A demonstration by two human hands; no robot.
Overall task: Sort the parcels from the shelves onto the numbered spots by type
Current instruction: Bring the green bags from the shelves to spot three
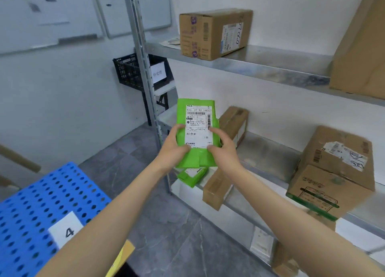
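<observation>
Both hands, left and right, grip green parcel by its lower end, held upright in air off the middle shelf's left front corner, label up.

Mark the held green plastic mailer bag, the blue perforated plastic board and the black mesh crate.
green plastic mailer bag (200, 157): head view, green lower part below its label.
blue perforated plastic board (31, 210): head view, holed surface left of the card.
black mesh crate (127, 72): head view, its side wall.

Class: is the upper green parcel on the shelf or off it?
Off: left hand and right hand hold the green parcel clear of the shelf.
</observation>
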